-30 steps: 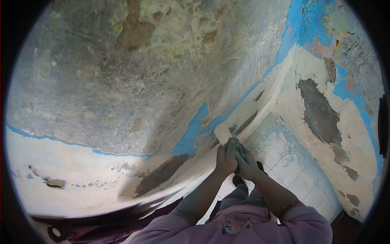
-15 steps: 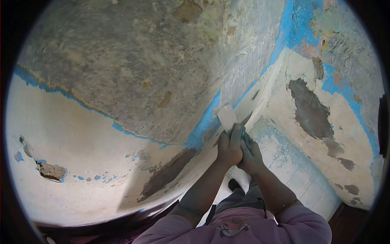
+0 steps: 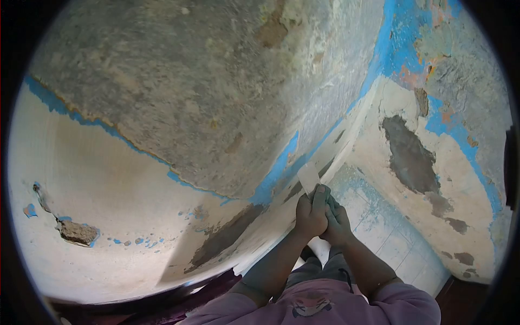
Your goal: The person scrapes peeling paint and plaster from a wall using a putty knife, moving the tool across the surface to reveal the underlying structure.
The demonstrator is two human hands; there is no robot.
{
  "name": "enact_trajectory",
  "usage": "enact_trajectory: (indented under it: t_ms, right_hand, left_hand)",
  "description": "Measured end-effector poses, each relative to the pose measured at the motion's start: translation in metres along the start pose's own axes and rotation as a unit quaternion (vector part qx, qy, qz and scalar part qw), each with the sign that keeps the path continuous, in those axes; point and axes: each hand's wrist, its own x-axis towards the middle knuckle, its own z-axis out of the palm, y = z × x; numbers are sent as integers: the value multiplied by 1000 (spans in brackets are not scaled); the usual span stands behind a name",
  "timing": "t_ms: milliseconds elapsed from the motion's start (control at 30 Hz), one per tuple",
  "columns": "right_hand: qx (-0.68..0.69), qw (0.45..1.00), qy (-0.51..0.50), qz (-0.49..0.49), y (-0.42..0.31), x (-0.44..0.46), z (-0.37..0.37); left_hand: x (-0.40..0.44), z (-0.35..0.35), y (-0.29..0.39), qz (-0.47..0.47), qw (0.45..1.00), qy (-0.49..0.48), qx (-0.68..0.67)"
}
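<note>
Both my hands are clasped together around the handle of a scraper with a pale, flat blade (image 3: 309,177). My left hand (image 3: 312,214) wraps it from the left, and my right hand (image 3: 337,223) closes in from the right. The fingers hide the handle. The blade points up and away from me, over the lower part of the wall near the corner. Whether its edge touches the wall I cannot tell. Just left of and above the blade runs a strip of blue paint (image 3: 277,172) bordering bare grey wall (image 3: 179,103).
Cream paint (image 3: 124,184) covers the lower left wall, with a dark bare patch (image 3: 225,238) and a broken hole (image 3: 78,233). The right wall has another grey patch (image 3: 409,154). Pale floor tiles (image 3: 392,238) carry bluish dust. Dark purple cloth (image 3: 211,290) lies at lower left.
My hands and the scraper have moved down and slightly right, closer to my body. The view has shifted a little. The grip looks the same.
</note>
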Motion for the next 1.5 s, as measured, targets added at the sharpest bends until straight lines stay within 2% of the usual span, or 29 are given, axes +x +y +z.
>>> enact_trajectory:
  t_ms: [33, 67, 100, 167, 233, 267, 300, 333, 433, 467, 500, 567, 600, 633, 700, 733, 767, 833, 900, 967, 1000, 1067, 1100, 1167, 1233, 1267, 1333, 1433, 1500]
  right_hand:
    - [-43, 998, 12, -49, 2, 7, 0]
    - [-84, 992, 26, -94, 1, 10, 0]
    - [-84, 992, 27, -90, -4, 10, 0]
    - [-13, 997, -45, 67, -25, 18, -3]
    - [-38, 999, -30, 12, -21, 13, -4]
    - [-60, 997, -10, -37, -18, 6, -4]
    - [-59, 998, -10, -38, -16, 2, -3]
    - [-63, 998, 0, -20, -16, 1, -4]
    - [-83, 996, -11, 37, -42, 15, -2]
    - [-96, 992, -36, 68, -52, 21, -1]
    - [-99, 992, -38, 66, -54, 21, -2]
    - [-157, 986, -15, -64, -56, 16, -4]
    - [-155, 985, -16, -66, -48, 11, -6]
    - [-136, 988, 6, -76, -34, 7, -11]
    - [-122, 988, 27, -88, -36, 13, -15]
    - [-134, 990, 7, -38, -48, 19, -13]
    - [-145, 989, -14, 10, -55, 21, -12]
    - [-164, 986, -21, -4, -60, 21, -15]
    - [-177, 984, -26, -4, -51, 8, -18]
    - [-196, 976, 16, -91, -42, 8, -21]
    - [-201, 974, 13, -99, -48, 16, -21]
    - [-185, 982, -20, 0, -62, 22, -13]
    - [-185, 982, -20, 2, -69, 23, -12]
    - [-186, 981, -62, 8, -83, 29, -11]
    - [-194, 979, -40, -41, -68, 16, -15]
    - [-201, 975, -10, -92, -61, 13, -16]
    - [-229, 967, -5, -107, -60, 17, -15]
    - [-217, 975, -6, -51, -80, 23, -9]
    - [-176, 982, -47, -47, -93, 29, -7]
  left_hand:
    - [7, -4, -2, 3, 1000, 2, -3]
    - [14, -11, 0, 169, 963, 14, 210]
    - [16, -14, 0, 321, 854, 22, 408]
    - [15, -11, 4, 303, 878, 16, 370]
    - [14, -7, 8, 286, 898, 12, 334]
    - [8, -3, 6, 119, 981, 0, 152]
    - [5, 3, 5, -55, 998, -12, -41]
    - [7, 12, 6, 43, 998, 35, 16]
    - [25, 0, 11, 83, 991, -5, 109]
    - [26, 11, 53, 18, 1000, 6, -13]
    - [26, 13, 54, 21, 1000, 8, -16]
    - [21, 14, 51, 39, 998, -14, -44]
    - [19, 6, -5, 237, 938, 29, 252]
    - [24, 5, -10, 241, 937, 29, 252]
    - [32, 11, 4, 414, 824, 94, 375]
    - [27, 16, 23, 118, 986, 12, 117]
    - [25, 17, 27, 117, 986, 11, 115]
    - [29, 21, 33, 20, 992, -17, -124]
    - [17, 29, 35, 5, 989, -20, -149]
    - [15, 37, 14, 41, 991, 67, -105]
    - [18, 30, 16, -1, 989, 22, -146]
    - [28, 19, 30, 28, 995, 3, -100]
    - [33, 16, 44, 59, 997, -16, -51]
    - [33, 20, 61, 66, 991, -34, -114]
    - [19, 27, 58, 195, 971, 40, 133]
    - [14, 30, 50, 199, 970, 40, 134]
    - [14, 34, 29, -12, 981, 21, -190]
    - [31, 23, 55, 49, 995, -2, -93]
    - [32, 29, 73, 76, 988, 1, -133]
